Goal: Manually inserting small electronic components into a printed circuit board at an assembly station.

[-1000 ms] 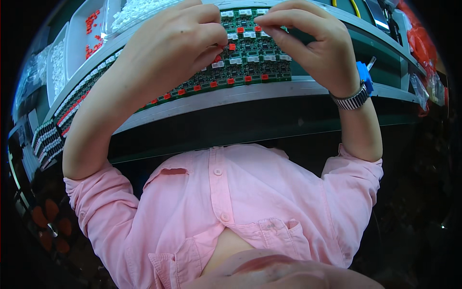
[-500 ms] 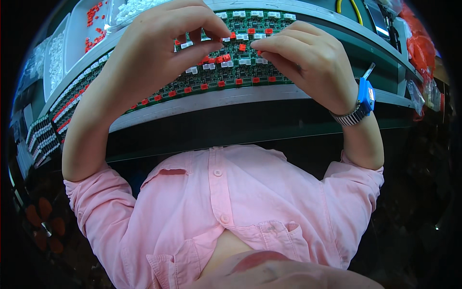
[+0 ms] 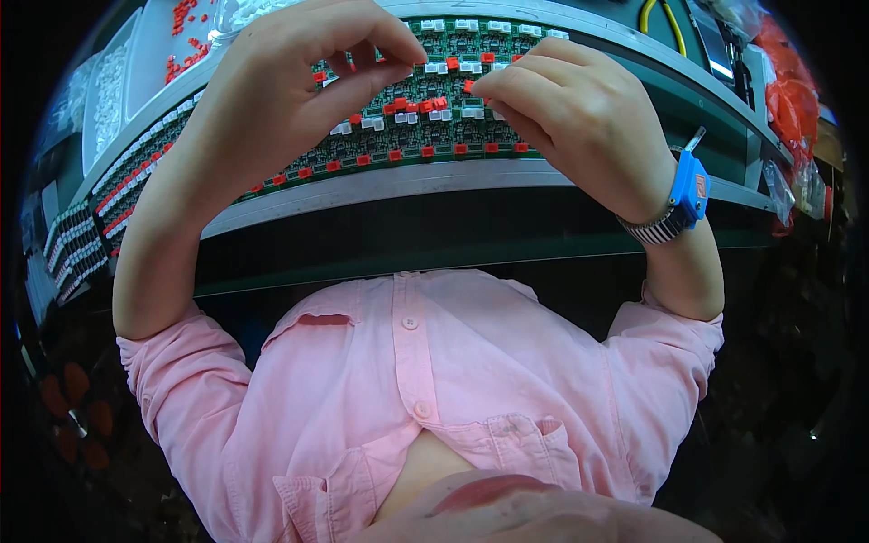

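Note:
Rows of green circuit boards (image 3: 434, 88) carry small white and red connectors and lie under both hands. My left hand (image 3: 317, 77) hovers over the boards with index fingertip and thumb brought close together. What it pinches, if anything, is too small to make out. My right hand (image 3: 579, 118) is closed in a pinch over the middle rows, a red connector (image 3: 469, 86) at its fingertips. More red connectors (image 3: 433, 105) sit in a cluster between the hands. A blue wrist strap (image 3: 690, 188) with a metal band is on my right wrist.
Metal rails (image 3: 380, 200) run along the boards' near and far sides. At the far left are a white tray (image 3: 149, 68) with loose red connectors and a bin of white ones (image 3: 110, 90). Yellow-handled pliers (image 3: 646, 16) and a red plastic bag (image 3: 786, 81) lie far right.
The boards have shifted slightly to the right along the rails. My right fingertips have come onto the red connector that lay apart from them; my left hand has moved slightly left.

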`<state>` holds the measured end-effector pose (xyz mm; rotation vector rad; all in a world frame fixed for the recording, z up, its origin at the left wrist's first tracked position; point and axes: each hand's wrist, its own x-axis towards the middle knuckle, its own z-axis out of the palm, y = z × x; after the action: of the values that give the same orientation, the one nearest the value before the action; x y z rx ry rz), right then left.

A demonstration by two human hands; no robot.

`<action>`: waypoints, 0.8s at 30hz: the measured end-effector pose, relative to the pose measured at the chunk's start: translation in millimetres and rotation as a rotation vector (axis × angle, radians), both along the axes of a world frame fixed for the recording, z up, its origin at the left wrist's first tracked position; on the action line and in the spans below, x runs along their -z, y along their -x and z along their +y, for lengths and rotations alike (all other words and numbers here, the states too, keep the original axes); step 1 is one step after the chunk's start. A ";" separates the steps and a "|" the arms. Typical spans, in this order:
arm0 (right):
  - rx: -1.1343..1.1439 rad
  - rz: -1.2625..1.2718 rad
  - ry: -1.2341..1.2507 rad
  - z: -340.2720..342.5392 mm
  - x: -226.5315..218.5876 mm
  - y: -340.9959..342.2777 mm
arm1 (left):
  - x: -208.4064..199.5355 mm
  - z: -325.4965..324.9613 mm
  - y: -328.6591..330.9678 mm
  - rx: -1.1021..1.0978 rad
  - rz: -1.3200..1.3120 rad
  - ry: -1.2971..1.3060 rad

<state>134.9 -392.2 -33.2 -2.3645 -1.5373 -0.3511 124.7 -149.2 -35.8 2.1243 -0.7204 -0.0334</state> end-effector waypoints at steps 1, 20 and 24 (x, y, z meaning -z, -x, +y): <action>-0.027 -0.001 -0.065 -2.1 3.8 -2.2 | 1.8 1.6 -2.2 0.048 -0.076 -0.013; 0.041 0.090 0.069 1.4 -2.7 -0.3 | 11.2 6.4 -4.6 0.147 -0.232 -0.055; -0.025 0.117 -0.053 -3.2 3.9 -12.3 | 11.3 5.1 -3.9 0.132 -0.244 -0.032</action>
<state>147.1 -395.3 -37.2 -2.2808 -1.4844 -0.2407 128.6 -144.1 -47.1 2.1299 -1.0087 0.1466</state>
